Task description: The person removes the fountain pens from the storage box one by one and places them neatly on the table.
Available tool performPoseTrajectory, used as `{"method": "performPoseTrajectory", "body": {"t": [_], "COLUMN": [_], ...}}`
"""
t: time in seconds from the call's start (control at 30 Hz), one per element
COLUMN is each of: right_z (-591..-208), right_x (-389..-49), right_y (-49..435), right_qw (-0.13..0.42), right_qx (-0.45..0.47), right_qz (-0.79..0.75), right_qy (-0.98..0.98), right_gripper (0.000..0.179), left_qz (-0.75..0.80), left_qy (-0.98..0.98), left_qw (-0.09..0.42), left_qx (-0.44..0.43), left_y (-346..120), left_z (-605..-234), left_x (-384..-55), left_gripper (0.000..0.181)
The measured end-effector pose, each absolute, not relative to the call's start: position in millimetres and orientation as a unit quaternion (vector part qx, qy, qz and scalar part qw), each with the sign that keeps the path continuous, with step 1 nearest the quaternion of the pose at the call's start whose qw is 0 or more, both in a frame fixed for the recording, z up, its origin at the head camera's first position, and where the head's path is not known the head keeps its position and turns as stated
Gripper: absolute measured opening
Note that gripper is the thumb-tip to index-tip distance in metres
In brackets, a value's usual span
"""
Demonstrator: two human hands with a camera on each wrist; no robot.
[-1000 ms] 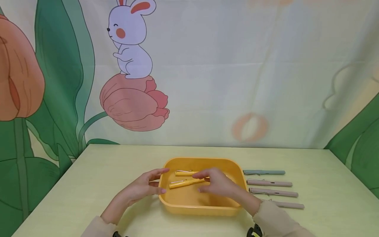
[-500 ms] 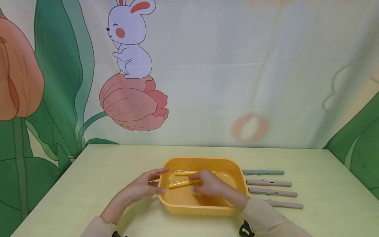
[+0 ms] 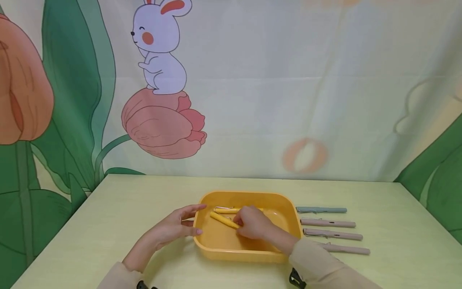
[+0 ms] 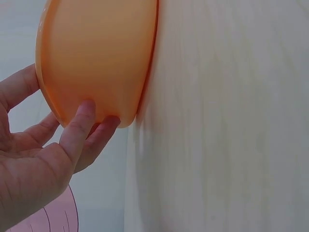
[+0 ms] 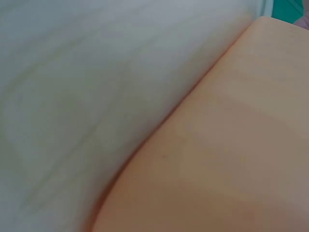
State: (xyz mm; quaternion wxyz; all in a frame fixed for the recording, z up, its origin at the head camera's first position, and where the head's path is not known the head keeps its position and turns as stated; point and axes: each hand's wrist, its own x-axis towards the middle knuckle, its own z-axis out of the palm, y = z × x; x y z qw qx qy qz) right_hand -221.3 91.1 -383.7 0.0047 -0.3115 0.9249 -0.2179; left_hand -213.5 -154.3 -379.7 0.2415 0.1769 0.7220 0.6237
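Note:
My left hand [image 3: 177, 225] grips the left end of a yellow plastic tray [image 3: 252, 257], its fingertips over the rim. In the left wrist view, the fingers of that hand [image 4: 53, 150] lie against the tray's outer wall [image 4: 101, 58]. Inside the tray, my right hand [image 3: 254, 224] pinches a yellow pen [image 3: 223, 219], which points up and left from the fingertips. A second yellow pen [image 3: 225, 210] with a metal clip lies just behind it, partly covered by the hand. The right wrist view holds only the tray's side [image 5: 217, 145] and the tabletop; the right hand is out of sight there.
To the right of the tray, a grey-green pen [image 3: 323, 210] and several pinkish pens [image 3: 333, 234] lie in a column on the pale table [image 3: 162, 186]. The nearest one is partly hidden by the right sleeve [image 3: 321, 263]. A printed cloth [image 3: 252, 100] hangs behind.
My right hand has moved left and down onto the nearer yellow pen and taken hold of it. That pen has turned, its left end now pointing up and back. The left hand has stayed put.

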Motion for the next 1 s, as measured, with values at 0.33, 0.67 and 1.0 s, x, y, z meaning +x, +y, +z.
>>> {"method": "performPoseTrajectory", "body": {"t": [0.33,0.67,1.0], "right_z": [-379,-373,-359], "right_x": [-222,-220,-211], "right_y": [93,105,125], "right_qw": [-0.018,-0.020,0.018], "right_qx": [-0.325,-0.327,-0.336], "right_qz": [-0.235,-0.255,-0.304], "right_qy": [0.916,0.910,0.892], "right_gripper": [0.034,0.017,0.016], "left_qz": [0.627,0.631,0.632], "left_qy": [0.718,0.713,0.712], "left_qw": [0.243,0.247,0.246], "left_qx": [0.180,0.180,0.180], "left_y": [-155,-154,-155], "left_z": [-377,-381,-382], "left_x": [-213,-214,-214], "left_gripper": [0.071,0.071,0.072]}}
